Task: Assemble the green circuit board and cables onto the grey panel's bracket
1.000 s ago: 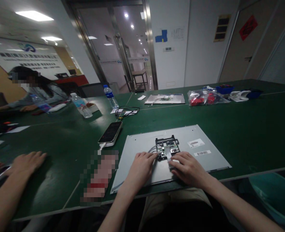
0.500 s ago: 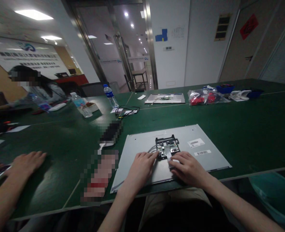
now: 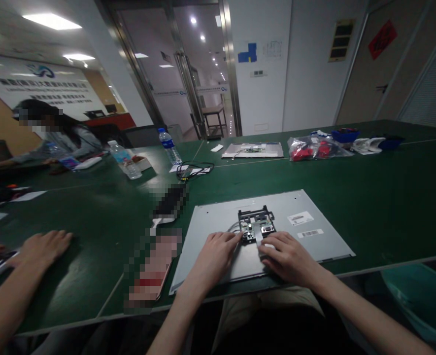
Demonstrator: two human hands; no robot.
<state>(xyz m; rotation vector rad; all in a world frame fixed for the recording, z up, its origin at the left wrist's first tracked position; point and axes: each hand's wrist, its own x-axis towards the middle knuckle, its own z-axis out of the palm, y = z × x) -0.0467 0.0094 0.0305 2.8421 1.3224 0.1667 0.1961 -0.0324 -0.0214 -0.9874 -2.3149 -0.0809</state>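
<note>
A flat grey metal panel [image 3: 330, 241], like the back of a display screen, lies at the table's near edge. On it sits a black bracket [image 3: 246, 214] with a small green circuit board [image 3: 252, 229] and metal connectors. My left hand [image 3: 218, 254] has its fingers bent together at the board's near left corner; the fingertips are partly hidden. A pale flat ribbon cable [image 3: 258, 233] runs from the board towards me. Around its near end the fingers of my right hand [image 3: 287, 256] are closed. Grey wires [image 3: 234, 227] leave the board's left side.
Left of the panel lie a blurred-out phone [image 3: 169, 203] and a pinkish flat object [image 3: 154, 266]. Another person's hand [image 3: 48, 246] rests farther left. Bottles [image 3: 169, 147], a black cable [image 3: 193, 171], a second panel [image 3: 228, 151] and a plastic bag [image 3: 314, 148] stand farther back.
</note>
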